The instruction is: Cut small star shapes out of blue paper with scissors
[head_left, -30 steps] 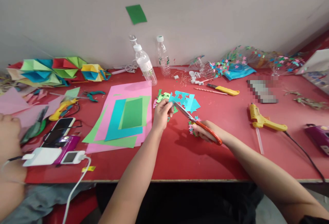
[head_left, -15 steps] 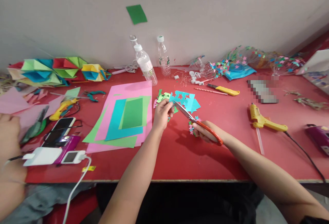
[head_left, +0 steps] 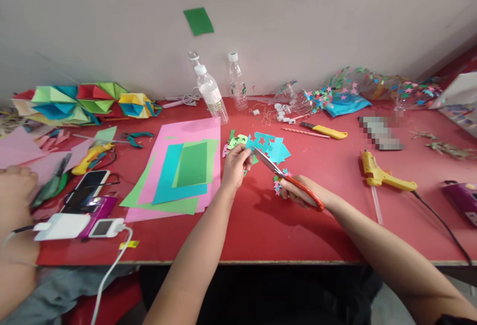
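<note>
Between the fingertips of my left hand (head_left: 235, 165) is a small piece of blue paper (head_left: 249, 143), partly covered by the fingers. My right hand (head_left: 298, 191) grips a pair of scissors (head_left: 275, 167) with orange-red handles; the blade tips reach the blue paper at my left fingers. Behind them lie blue paper scraps (head_left: 278, 149) with star-shaped holes. Green paper scraps (head_left: 237, 140) sit just beyond my left hand. A little heap of cut paper stars (head_left: 278, 186), pink, blue and green, is partly hidden by my right hand.
Stacked coloured sheets (head_left: 192, 166) lie to the left, near a power strip (head_left: 99, 210) with a white cable. Plastic bottles (head_left: 212, 94) stand at the wall. A yellow cutter (head_left: 330, 131) and a glue gun (head_left: 387, 178) lie right. Another person's hand (head_left: 17, 191) rests far left.
My two hands, the scissors and the blue paper are almost where they were. At the far left, the other person's hand has shifted slightly to the right.
</note>
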A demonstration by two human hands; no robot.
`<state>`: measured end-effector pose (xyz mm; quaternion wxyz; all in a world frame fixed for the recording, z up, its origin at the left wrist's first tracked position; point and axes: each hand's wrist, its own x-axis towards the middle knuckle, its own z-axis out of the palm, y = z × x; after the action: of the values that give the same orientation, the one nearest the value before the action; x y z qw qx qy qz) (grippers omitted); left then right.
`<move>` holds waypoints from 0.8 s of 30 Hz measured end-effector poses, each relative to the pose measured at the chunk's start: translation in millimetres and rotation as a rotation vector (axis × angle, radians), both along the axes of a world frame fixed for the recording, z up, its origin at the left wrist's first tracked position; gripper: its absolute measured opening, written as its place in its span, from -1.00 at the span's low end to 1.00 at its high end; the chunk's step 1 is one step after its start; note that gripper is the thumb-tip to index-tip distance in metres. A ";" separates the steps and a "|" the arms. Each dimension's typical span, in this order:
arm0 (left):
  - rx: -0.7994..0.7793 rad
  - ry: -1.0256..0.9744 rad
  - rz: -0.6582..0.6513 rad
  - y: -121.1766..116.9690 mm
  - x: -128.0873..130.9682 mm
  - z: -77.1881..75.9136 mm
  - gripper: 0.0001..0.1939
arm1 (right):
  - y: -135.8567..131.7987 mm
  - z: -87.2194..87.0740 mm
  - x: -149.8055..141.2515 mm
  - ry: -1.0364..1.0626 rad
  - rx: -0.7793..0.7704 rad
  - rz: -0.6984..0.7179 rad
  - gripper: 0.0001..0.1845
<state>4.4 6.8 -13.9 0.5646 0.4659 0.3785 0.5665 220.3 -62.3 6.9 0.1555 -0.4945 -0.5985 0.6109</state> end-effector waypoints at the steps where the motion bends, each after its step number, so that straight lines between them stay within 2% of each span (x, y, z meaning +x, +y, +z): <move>1: 0.001 0.006 0.003 0.0 -0.1 -0.2 -0.77 | 0.2 -0.2 -0.3 -0.006 -0.010 -0.010 -0.40; 16: 0.015 0.039 0.020 -0.5 -1.4 1.7 -0.76 | 2.2 -6.8 -1.3 -0.082 -0.008 -0.060 -0.42; 24: 0.007 0.028 0.018 -0.2 -1.3 1.1 -0.76 | 1.0 -1.0 -2.8 -0.099 -0.005 -0.063 -0.43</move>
<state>3.2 6.5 -12.7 0.5523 0.4726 0.3886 0.5662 217.5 -61.3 6.0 0.1437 -0.5433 -0.5881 0.5817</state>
